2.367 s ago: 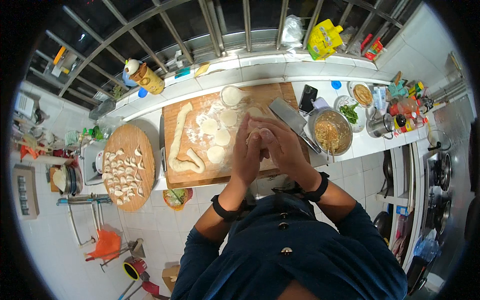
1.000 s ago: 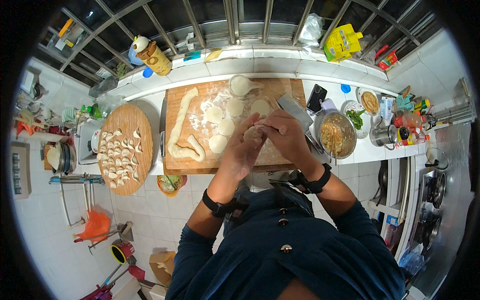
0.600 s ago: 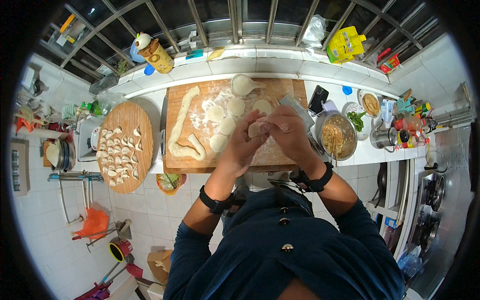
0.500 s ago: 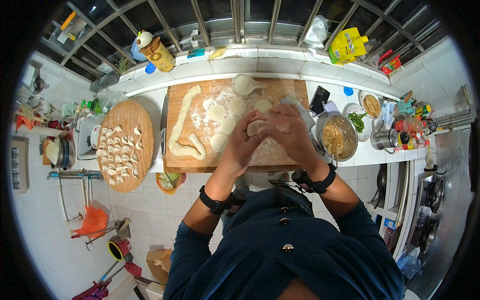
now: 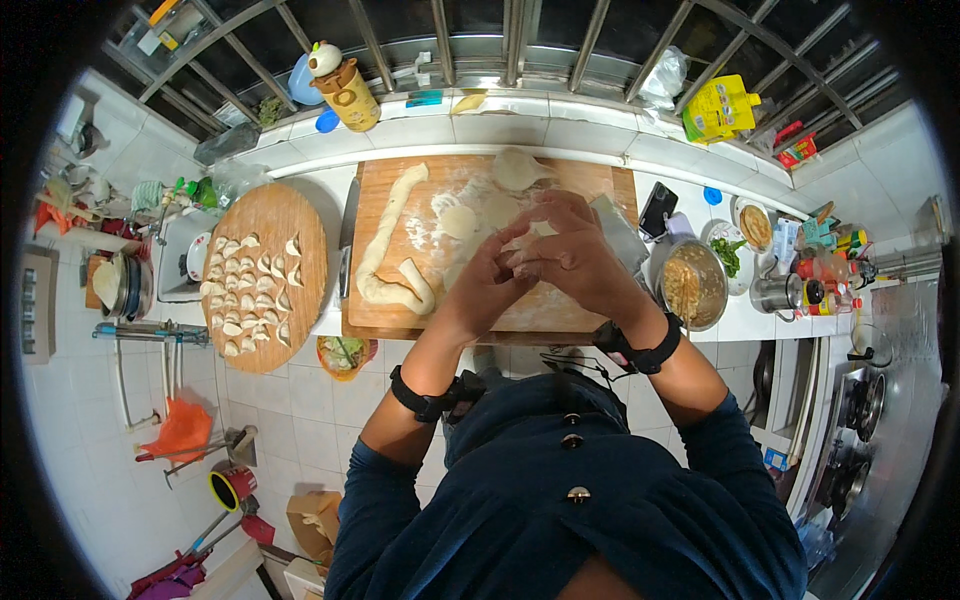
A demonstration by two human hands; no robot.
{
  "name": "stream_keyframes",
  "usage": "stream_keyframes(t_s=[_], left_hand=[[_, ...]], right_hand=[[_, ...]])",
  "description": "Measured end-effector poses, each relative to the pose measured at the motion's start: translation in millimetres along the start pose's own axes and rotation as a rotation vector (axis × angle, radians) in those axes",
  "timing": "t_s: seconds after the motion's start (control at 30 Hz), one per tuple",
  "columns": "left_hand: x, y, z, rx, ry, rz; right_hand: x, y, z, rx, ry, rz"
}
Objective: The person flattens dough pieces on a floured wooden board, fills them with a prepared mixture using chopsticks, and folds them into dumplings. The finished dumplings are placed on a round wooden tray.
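Observation:
Both my hands are raised over a floured wooden board, fingertips meeting. My left hand and my right hand pinch a dumpling between them, mostly hidden by the fingers. Round dough wrappers lie on the board beyond the hands, some partly covered. A larger pale dough piece sits at the board's far edge. Left of my hands stretches a long dough rope, bent at its near end. To the right, a metal pot holds yellowish filling with chopsticks in it.
A round wooden board at the left bears rows of folded dumplings. A knife lies between the boards. Right of the large board are a phone, a plate of chopped greens and a metal kettle.
The view has shifted, so the counter sits further right. My hands stay together over the board; the right fingers have curled further over the dumpling, which shows less now.

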State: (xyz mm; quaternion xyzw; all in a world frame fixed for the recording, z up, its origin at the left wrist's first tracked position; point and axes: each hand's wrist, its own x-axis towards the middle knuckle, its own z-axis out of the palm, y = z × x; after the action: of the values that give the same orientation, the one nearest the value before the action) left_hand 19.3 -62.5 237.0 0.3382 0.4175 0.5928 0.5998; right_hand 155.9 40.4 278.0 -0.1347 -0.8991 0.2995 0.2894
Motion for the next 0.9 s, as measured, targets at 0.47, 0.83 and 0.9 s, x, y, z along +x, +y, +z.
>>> stream_keyframes(t_s=[0.47, 0.83, 0.9], left_hand=[[-27.0, 8.3, -50.1, 0.097, 0.062, 0.081], [-66.8, 23.8, -338.2, 0.243, 0.974, 0.193], [-69.4, 21.9, -395.1, 0.747, 1.177, 0.116]], right_hand=[[38.9, -42.4, 50.7, -0.167, -0.12, -0.019], [-31.5, 10.6, 68.9, 0.069, -0.134, 0.572], [-52.7, 19.9, 77.1, 0.116, -0.134, 0.583]])
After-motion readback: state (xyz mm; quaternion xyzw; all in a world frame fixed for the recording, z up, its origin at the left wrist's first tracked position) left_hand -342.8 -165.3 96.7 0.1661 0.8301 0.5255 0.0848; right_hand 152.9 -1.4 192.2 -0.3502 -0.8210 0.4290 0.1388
